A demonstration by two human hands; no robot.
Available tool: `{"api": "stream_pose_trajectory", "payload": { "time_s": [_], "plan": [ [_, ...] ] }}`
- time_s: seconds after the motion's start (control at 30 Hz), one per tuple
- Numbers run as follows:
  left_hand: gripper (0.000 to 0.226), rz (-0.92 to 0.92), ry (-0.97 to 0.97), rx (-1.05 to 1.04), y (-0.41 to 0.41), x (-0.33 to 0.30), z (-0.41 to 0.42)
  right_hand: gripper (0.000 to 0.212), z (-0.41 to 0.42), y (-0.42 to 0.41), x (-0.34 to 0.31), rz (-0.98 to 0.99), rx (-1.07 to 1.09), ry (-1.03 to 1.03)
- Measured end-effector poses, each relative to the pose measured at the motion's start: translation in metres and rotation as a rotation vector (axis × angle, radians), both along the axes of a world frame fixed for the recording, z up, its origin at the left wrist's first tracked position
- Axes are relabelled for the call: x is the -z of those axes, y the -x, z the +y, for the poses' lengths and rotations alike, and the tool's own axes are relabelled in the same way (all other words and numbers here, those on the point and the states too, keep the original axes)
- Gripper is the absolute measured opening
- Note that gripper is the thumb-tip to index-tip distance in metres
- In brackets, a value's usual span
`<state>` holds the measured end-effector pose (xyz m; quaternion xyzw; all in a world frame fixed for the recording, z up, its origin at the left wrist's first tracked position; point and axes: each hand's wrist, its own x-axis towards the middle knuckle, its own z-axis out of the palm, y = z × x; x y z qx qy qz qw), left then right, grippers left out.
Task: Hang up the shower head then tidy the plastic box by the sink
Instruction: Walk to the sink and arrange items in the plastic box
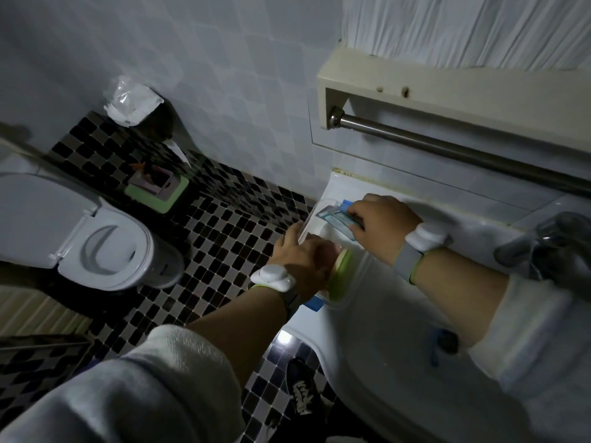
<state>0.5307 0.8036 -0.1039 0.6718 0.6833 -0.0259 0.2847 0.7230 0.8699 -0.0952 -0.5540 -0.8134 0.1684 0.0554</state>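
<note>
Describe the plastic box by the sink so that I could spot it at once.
Start at the white sink under the steel towel rail. On its left ledge, between the two hands, sits the clear plastic box. Unlike the plain white porcelain around it, it is see-through, with blue clips and a green item inside.

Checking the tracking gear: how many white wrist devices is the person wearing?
2. One white device sits on the left wrist, beside the plastic box; the other is on the right wrist, over the sink.
</note>
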Motion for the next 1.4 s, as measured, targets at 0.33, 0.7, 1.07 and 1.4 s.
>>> {"api": "stream_pose_trajectory", "payload": {
  "time_s": [0.33,0.7,1.07,1.4],
  "plan": [
    [0.053,-0.176,0.062,-0.313,-0.004,0.021,-0.006,0.027,0.009,0.028,0.007,-0.527,-0.285,0.074],
    [0.061,-0.083,0.057,-0.075,0.000,0.032,0.000,0.034,0.023,0.042,0.017,-0.646,-0.339,0.340],
    [0.064,-0.042,-0.097,-0.056,-0.002,0.005,-0.007,0.045,-0.006,0.003,0.007,-0.045,0.096,0.091],
    [0.038,-0.019,-0.343,0.269,-0.029,-0.029,-0.040,0.024,-0.119,-0.024,0.006,0.163,0.473,0.043]
  ]
}}
